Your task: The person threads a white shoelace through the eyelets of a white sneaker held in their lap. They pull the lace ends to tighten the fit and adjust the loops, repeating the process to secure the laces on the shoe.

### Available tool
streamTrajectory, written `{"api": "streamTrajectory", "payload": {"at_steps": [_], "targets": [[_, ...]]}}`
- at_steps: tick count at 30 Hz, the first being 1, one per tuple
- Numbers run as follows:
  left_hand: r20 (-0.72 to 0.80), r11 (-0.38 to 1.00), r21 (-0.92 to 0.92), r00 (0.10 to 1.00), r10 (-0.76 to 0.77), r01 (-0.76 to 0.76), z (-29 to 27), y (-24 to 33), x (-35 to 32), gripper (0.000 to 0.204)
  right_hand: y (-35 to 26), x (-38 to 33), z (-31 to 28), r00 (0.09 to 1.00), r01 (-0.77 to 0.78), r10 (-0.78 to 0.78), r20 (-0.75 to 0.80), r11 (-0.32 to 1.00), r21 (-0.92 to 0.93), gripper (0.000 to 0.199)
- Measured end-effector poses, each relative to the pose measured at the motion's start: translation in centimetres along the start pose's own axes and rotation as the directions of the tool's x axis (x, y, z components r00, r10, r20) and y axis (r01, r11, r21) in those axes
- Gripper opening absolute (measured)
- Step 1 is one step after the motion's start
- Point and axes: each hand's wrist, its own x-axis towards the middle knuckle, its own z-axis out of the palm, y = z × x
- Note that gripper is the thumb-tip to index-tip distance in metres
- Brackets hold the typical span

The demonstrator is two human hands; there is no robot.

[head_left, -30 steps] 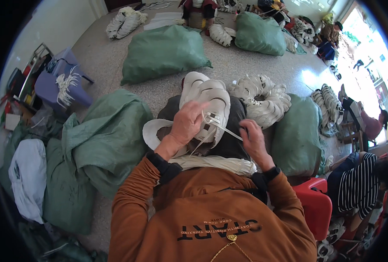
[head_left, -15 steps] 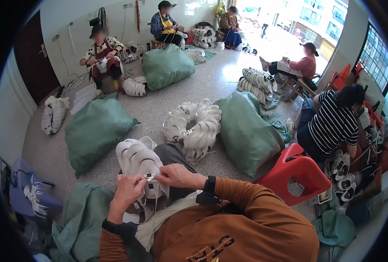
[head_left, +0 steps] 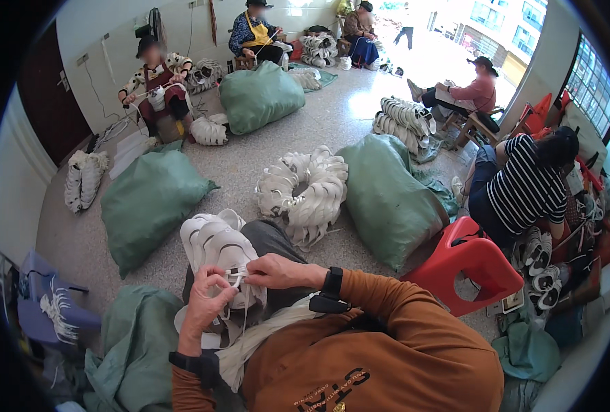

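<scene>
A stack of white shoe uppers [head_left: 214, 240] rests on my lap, the nearest one turned toward me. White shoelace [head_left: 236, 276] crosses its eyelet area, and an end hangs down below. My left hand [head_left: 205, 295] is at the left side of the opening, thumb and forefinger curled together on the lace. From the right, my right hand [head_left: 281, 270] pinches lace at the upper's other edge; its fingertips are partly hidden. Loose white laces [head_left: 260, 338] lie in a bundle across my lap, below both hands.
A ring of white uppers [head_left: 301, 196] lies on the floor ahead. Stuffed green sacks stand left [head_left: 154, 206] and right [head_left: 391, 199]. A red plastic chair [head_left: 466, 268] is close on my right, a purple chair [head_left: 51, 309] on my left. Several people sit working around the room.
My left hand has turned and its fingers have opened out somewhat, with thumb and forefinger curled into a loop. My right hand has shifted slightly up at the upper's edge.
</scene>
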Motion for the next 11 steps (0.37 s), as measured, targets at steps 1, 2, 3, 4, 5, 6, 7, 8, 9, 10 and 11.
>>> {"api": "streamTrajectory", "payload": {"at_steps": [1, 2, 3, 4, 5, 6, 7, 8, 9, 10, 11], "targets": [[-0.039, 0.998, 0.060, 0.999, 0.030, -0.027, 0.4, 0.1, -0.1, 0.021, 0.2, -0.2, -0.1, 1.000, -0.006, 0.005, 0.010, 1.000, 0.021, 0.030], [-0.025, 0.985, 0.160, 0.998, 0.063, -0.058, 0.6, 0.2, -0.1, 0.024, 0.3, -0.5, -0.2, 1.000, -0.011, 0.011, -0.004, 1.000, 0.015, 0.029], [-0.008, 0.962, 0.256, 0.995, 0.095, -0.090, 0.7, 0.4, 0.1, 0.027, 0.5, -0.9, -0.4, 1.000, -0.017, 0.017, -0.017, 1.000, 0.008, 0.028], [0.011, 0.927, 0.353, 0.992, 0.126, -0.122, 0.7, 0.5, 0.2, 0.029, 0.7, -1.2, -0.7, 0.999, -0.019, 0.020, -0.032, 1.000, 0.002, 0.027], [-0.012, 0.941, 0.324, 0.994, 0.108, -0.098, 0.5, 0.2, 0.1, 0.029, 0.2, -1.4, -1.4, 0.998, -0.057, 0.058, -0.006, 0.997, 0.056, 0.027], [-0.034, 0.953, 0.293, 0.995, 0.090, -0.076, 0.3, -0.5, 0.1, 0.029, -0.5, -1.9, -2.3, 0.995, -0.098, 0.096, 0.022, 0.989, 0.108, 0.027], [-0.046, 0.964, 0.257, 0.996, 0.075, -0.061, 0.3, -1.1, 0.2, 0.029, -0.8, -2.6, -3.3, 0.989, -0.145, 0.140, 0.044, 0.977, 0.158, 0.026], [-0.056, 0.974, 0.221, 0.997, 0.057, -0.043, 0.3, -1.5, 0.2, 0.028, -0.3, -3.3, -4.0, 0.982, -0.183, 0.172, 0.082, 0.970, 0.159, 0.026], [-0.065, 0.983, 0.183, 0.997, 0.039, -0.026, 0.3, -1.9, 0.2, 0.027, 0.8, -4.1, -4.6, 0.971, -0.222, 0.205, 0.119, 0.962, 0.159, 0.027], [-0.072, 0.990, 0.142, 0.997, 0.020, -0.009, 0.2, -1.9, 0.3, 0.026, 1.3, -4.8, -5.1, 0.958, -0.263, 0.239, 0.158, 0.952, 0.157, 0.027], [-0.075, 0.980, 0.200, 0.997, 0.034, -0.019, 0.5, -1.8, 0.2, 0.023, 1.6, -5.5, -5.5, 0.960, -0.246, 0.224, 0.169, 0.962, 0.121, 0.028]]}}
